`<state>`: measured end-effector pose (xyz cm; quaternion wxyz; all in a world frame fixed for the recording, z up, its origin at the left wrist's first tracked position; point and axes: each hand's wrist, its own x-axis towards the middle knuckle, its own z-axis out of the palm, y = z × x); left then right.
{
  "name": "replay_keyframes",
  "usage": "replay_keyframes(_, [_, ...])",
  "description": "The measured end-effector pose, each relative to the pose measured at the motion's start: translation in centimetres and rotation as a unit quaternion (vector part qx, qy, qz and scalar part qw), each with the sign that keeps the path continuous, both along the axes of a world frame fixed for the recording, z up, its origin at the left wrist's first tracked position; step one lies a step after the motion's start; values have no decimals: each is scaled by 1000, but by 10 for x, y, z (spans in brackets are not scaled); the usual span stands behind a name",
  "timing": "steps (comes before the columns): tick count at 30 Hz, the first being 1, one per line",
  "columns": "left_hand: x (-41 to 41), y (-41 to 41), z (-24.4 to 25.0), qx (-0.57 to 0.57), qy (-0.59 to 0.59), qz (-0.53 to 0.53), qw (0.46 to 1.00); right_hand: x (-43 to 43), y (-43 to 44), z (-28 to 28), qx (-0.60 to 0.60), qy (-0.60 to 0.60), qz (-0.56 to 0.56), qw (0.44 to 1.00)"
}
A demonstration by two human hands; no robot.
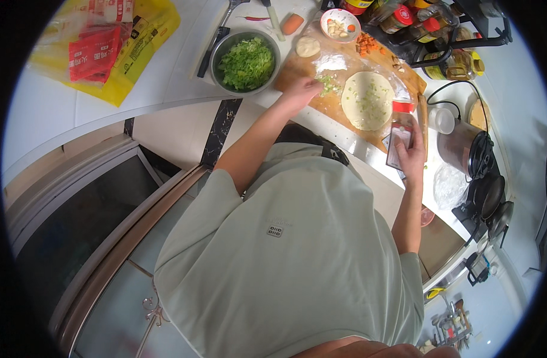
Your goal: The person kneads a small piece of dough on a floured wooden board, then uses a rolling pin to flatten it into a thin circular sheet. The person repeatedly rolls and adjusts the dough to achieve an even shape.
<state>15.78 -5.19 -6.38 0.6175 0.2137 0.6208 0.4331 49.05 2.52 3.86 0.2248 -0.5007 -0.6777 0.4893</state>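
Observation:
A round of rolled dough [367,112] lies on the wooden board [295,71], with bits of chopped green scallion scattered over it. My right hand [411,154] grips a clear seasoning bottle [399,143] with a red cap and a printed label, tilted at the dough's right edge. At the dough's left, a small heap of chopped scallion [329,85] rests on the board. Curled fingers of my left hand [305,91] reach this heap; whether they pinch any of it is hidden. Behind are white flour [330,63] and a dough ball [308,46].
A metal bowl of chopped greens [246,62] stands left of the board. Diced carrot [367,44] and a bowl of garlic cloves [340,26] sit at the back. A rolling pin [423,125] lies along the right edge, near an electric pot [459,145]. Jars [396,20] crowd a rack.

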Motion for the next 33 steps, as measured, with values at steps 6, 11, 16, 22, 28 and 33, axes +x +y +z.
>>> replay_keyframes(6, [-3, -4, 9, -22, 2, -5, 1000, 0, -11, 14, -22, -50, -7, 998])
replay_keyframes(11, [-2, 2, 7, -7, -4, -12, 1000, 15, -17, -3, 14, -85, 25, 996])
replay_keyframes(16, [-2, 4, 7, -19, 15, -23, 999, 23, -28, -4, -18, -107, -3, 994])
replay_keyframes(22, [3, 1, 14, -7, 30, 14, 999, 24, -35, -5, 8, -72, -22, 997])
replay_keyframes(28, [1, 4, 14, 4, 30, 10, 999, -9, -11, 2, 74, -98, -2, 992])
replay_keyframes(33, [-3, 7, 16, 2, 29, -10, 1000, -32, 2, 9, 77, -109, 7, 991])
